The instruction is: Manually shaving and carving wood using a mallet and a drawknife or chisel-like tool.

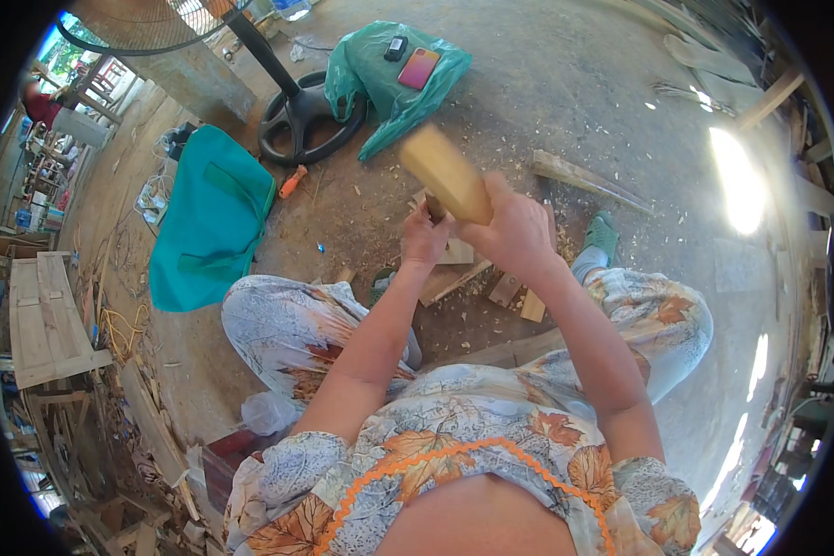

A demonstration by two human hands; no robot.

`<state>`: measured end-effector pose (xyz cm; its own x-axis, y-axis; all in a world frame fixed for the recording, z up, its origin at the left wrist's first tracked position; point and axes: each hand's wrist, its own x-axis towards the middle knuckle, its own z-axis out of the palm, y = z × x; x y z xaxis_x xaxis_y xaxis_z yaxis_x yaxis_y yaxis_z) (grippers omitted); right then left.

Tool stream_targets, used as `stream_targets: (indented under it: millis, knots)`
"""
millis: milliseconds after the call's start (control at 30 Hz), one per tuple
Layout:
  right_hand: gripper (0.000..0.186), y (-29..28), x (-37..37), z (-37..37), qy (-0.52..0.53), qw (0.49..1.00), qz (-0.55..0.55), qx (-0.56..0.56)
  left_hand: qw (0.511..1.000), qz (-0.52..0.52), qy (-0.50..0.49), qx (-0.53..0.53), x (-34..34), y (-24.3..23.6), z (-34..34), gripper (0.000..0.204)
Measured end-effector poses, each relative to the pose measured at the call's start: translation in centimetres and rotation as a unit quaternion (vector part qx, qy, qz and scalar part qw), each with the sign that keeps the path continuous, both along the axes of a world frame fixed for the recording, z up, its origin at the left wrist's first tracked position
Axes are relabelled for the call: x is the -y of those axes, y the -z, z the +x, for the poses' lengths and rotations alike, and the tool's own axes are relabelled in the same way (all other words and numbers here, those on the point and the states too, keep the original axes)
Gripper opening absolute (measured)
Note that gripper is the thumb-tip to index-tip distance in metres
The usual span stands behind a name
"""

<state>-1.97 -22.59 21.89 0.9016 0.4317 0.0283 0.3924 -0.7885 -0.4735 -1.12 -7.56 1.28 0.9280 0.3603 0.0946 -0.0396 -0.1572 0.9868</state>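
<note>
Green translucent plastic bag [360, 57] is laid crumpled on the floor [547, 65] at upper centre; phone [419, 69] and small black device [396, 48] are set on top. Contents can't be told, same for the teal fabric bag [204, 241], left of centre. Squared yellowish wooden block [438, 167], motion-blurred, is held just above frame centre; right hand [514, 233] grip is closed round its lower end. Left hand [424, 241] grip is curled round a slim dark piece [435, 207], mostly hidden. Flat wood offcuts [533, 306] are strewn below.
</note>
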Motion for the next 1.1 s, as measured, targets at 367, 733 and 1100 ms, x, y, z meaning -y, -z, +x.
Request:
stream_targets:
  millis: [367,733,1100]
  knots:
    - [0.045,-1.2,-0.7,-0.1,-0.035,0.973,0.214,0.073,0.992,-0.129,-0.005,-0.014,0.1,-0.3,-0.1,0.025]
    - [0.045,3.3,-0.1,1.2,-0.044,0.982,0.166,0.084,0.998,0.068,-0.008,0.01,0.6,-1.8,-0.9,0.023]
    - [0.045,4.5,1.1,1.7,-0.073,0.991,0.06,0.096,0.998,0.043,-0.025,-0.026,1.2,-1.9,-0.9,0.024]
